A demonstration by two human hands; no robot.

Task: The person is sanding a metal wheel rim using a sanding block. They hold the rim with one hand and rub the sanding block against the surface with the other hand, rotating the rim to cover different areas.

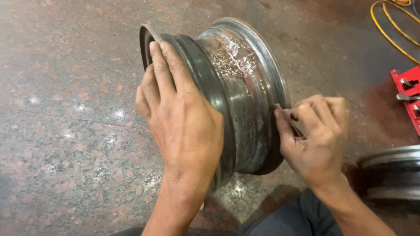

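A worn steel wheel rim (pixel 238 87) stands on its edge on the speckled stone floor (pixel 65 131). My left hand (pixel 179 118) lies flat over its left flange, fingers curled over the top lip, steadying it. My right hand (pixel 317 135) is bunched against the right flange, thumb and fingertips pinching something small and dark at the rim's edge; what it is cannot be made out. The barrel of the rim shows scratches and shiny bare metal.
A second rim (pixel 391 172) lies at the right edge. A red tool tray (pixel 407 94) with metal pieces sits at the far right. A yellow hose (pixel 391 30) loops at the top right. My dark trouser leg (pixel 288 218) is at the bottom.
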